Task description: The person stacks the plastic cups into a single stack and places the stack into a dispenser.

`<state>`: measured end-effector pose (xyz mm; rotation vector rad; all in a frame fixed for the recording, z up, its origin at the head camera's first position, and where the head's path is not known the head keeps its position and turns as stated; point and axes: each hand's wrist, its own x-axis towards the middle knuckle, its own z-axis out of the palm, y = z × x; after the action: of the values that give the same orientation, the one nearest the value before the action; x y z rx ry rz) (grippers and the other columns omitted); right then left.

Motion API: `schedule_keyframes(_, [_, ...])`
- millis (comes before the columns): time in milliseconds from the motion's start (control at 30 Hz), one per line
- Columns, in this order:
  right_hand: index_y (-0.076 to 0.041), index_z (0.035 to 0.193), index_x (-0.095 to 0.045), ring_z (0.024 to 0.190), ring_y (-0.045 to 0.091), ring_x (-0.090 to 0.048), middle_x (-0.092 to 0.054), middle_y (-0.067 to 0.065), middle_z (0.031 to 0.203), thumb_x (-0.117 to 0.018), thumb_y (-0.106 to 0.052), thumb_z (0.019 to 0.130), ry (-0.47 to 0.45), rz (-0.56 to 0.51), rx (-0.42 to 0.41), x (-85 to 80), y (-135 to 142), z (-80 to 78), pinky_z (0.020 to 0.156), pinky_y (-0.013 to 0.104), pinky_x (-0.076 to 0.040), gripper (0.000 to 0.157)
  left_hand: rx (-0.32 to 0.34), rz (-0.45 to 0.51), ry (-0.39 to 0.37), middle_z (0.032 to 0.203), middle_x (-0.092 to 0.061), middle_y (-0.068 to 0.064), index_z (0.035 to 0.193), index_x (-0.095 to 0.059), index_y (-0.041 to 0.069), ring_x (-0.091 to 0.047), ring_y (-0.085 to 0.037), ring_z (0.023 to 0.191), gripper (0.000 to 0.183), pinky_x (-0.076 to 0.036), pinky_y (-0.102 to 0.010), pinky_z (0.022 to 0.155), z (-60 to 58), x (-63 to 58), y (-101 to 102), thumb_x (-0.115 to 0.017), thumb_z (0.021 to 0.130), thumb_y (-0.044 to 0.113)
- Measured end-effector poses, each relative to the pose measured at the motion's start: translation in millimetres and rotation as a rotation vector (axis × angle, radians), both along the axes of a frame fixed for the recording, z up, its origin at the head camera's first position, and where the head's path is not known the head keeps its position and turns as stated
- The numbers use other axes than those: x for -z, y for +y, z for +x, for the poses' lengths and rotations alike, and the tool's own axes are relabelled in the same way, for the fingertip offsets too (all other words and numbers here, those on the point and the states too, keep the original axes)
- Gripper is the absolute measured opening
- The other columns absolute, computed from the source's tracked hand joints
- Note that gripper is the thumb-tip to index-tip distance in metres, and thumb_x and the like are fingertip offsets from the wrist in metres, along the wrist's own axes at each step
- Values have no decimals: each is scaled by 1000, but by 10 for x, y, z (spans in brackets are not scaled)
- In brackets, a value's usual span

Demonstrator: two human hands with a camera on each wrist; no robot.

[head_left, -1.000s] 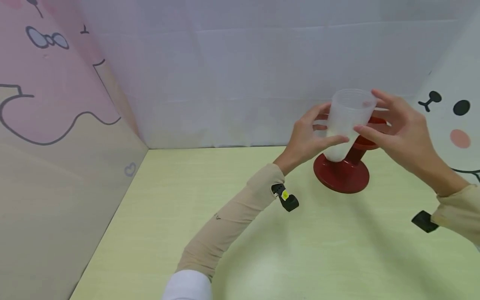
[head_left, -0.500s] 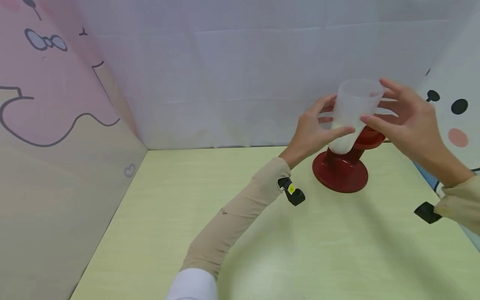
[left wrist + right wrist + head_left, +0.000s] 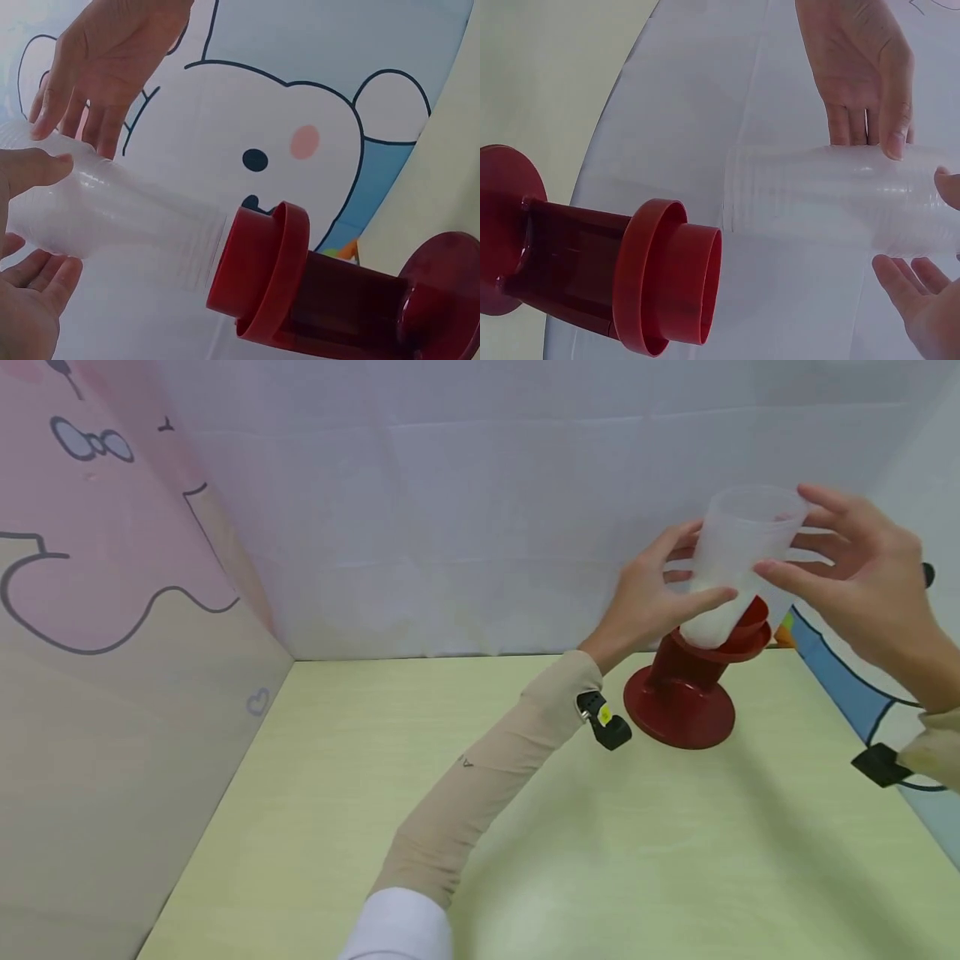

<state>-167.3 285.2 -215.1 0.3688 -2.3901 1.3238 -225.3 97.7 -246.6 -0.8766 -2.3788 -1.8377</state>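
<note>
A translucent stack of nested plastic cups (image 3: 738,547) is held up between both hands, tilted slightly. My left hand (image 3: 648,589) grips its left side, thumb across the front. From the right, my right hand (image 3: 873,556) holds it with thumb and spread fingers near the upper rim. Below is a dark red cup holder (image 3: 681,714) with a round base, a short post and a ring-shaped mouth. In the right wrist view, the lower end of the cups (image 3: 795,199) lies right beside the mouth of the red holder (image 3: 686,285), offset to one side.
The holder stands on a pale green table (image 3: 375,793) near its back right. A whitish cloth backdrop (image 3: 450,527) rises behind it. Printed cartoon panels flank the table, a pink one (image 3: 135,527) at left and a blue-and-white one (image 3: 832,652) at right.
Both hands have lifted the cup stack up and to the right, from in front of the holder's post to over its ring-shaped mouth. The holder has stayed in place.
</note>
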Motion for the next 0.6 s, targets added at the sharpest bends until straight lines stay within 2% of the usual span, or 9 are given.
schedule_keyframes(333, [-27, 147, -33, 124, 13, -47, -42, 1, 144, -65, -4, 87, -22, 11, 41, -48, 84, -102, 97, 25, -36, 72, -22, -36, -9, 125, -48, 12, 141, -37, 20, -43, 11, 104, 75, -40, -6, 84, -76, -103, 126, -78, 79, 20])
schedule_keyframes(600, [-33, 147, -29, 130, 14, -42, -36, -4, 148, -63, -10, 90, -86, 5, 78, -49, 194, -215, 103, 35, -29, 71, -43, -88, 7, 126, -49, 12, 141, -36, 20, -44, 10, 103, 76, -41, -5, 82, -208, -144, 254, -79, 78, 21])
